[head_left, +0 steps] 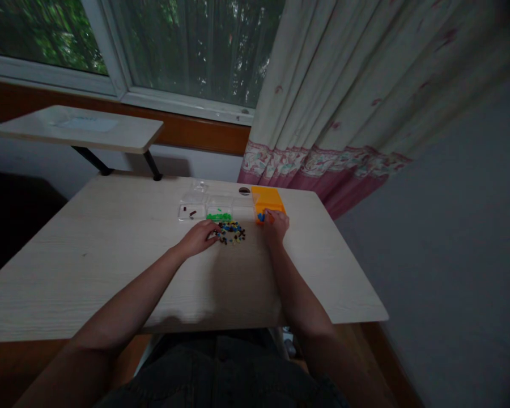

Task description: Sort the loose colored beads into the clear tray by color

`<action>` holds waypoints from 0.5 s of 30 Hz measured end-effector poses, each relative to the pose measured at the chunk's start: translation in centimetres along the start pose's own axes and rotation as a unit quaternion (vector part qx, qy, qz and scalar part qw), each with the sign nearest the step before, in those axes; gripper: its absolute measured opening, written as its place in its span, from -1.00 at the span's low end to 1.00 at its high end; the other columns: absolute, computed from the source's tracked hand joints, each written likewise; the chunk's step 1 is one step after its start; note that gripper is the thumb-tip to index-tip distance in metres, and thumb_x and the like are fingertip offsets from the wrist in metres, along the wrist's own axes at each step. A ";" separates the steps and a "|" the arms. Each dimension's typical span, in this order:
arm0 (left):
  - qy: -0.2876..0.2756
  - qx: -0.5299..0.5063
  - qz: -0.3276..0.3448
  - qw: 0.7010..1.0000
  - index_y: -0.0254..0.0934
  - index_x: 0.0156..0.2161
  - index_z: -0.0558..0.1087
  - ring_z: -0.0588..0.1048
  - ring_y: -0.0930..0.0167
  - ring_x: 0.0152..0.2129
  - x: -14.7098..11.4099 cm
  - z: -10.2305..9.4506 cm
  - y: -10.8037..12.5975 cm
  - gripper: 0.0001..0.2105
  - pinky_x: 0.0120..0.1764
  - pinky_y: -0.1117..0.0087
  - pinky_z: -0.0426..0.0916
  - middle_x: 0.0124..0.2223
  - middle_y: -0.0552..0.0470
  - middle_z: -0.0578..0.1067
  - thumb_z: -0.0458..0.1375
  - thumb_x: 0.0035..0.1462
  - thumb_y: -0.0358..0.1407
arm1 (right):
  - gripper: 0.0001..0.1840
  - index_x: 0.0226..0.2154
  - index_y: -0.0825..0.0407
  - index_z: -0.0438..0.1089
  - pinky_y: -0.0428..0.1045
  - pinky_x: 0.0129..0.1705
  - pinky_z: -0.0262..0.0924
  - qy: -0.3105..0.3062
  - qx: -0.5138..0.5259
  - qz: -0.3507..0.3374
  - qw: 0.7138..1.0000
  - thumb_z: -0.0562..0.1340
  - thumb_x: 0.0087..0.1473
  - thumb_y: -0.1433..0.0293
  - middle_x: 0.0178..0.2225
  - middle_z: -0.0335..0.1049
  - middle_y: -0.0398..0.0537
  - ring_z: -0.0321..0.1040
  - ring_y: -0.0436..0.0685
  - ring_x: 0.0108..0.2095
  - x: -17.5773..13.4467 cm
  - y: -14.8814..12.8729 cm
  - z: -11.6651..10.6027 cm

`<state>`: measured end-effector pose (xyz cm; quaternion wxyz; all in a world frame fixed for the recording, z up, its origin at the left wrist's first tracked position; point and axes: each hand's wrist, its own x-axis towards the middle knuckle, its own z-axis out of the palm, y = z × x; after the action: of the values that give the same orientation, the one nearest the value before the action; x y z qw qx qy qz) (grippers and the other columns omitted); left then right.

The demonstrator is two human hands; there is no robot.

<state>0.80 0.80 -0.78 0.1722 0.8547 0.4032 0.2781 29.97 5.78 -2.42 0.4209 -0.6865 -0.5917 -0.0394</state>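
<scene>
A loose pile of small pieces (230,231), blue, yellow and dark brown, lies on the table in front of the plastic trays. My left hand (199,238) rests at the left edge of this pile, its thumb and fingers apart beside the pieces. My right hand (277,226) is over the front of an orange box (267,196), fingers curled together; whatever they hold is hidden. Blue pieces (260,217) sit in the box right at these fingertips. Green pieces (219,217) fill the front of the middle clear tray (220,202).
The left clear tray (187,217) holds a few dark brown pieces. Another clear container (200,186) stands behind it. A round cable hole (244,191) is near the back edge of the table (153,272). A raised shelf (80,133) stands at the back left; a curtain (314,113) hangs behind.
</scene>
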 end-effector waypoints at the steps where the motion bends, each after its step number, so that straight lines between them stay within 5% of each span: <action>1: 0.001 -0.008 -0.001 1.000 -0.25 -0.14 0.43 0.40 0.33 -0.30 0.0 0.0 -0.1 -0.83 -0.23 0.33 0.32 -0.24 -0.04 0.40 0.17 0.14 -0.33 | -0.67 -0.21 0.00 0.54 0.10 0.02 0.04 0.004 -0.001 -0.004 1.000 0.10 0.18 0.25 -0.22 0.44 0.02 0.23 0.16 -0.13 0.0 -0.1 0.0; 15: 0.003 0.030 -0.001 1.000 -0.25 -0.21 0.42 0.42 0.32 -0.26 0.0 0.2 0.4 -0.89 -0.18 0.30 0.32 -0.25 -0.07 0.43 0.07 0.24 -0.30 | -0.69 -0.19 0.04 0.50 0.08 0.01 0.02 0.006 -0.006 -0.031 0.999 0.08 0.22 0.31 -0.24 0.42 0.02 0.22 0.12 -0.15 -0.4 -0.6 0.1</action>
<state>1.20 0.56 -0.71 0.1456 0.8581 0.4131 0.2682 29.30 5.49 -2.33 0.4192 -0.6701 -0.6096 -0.0601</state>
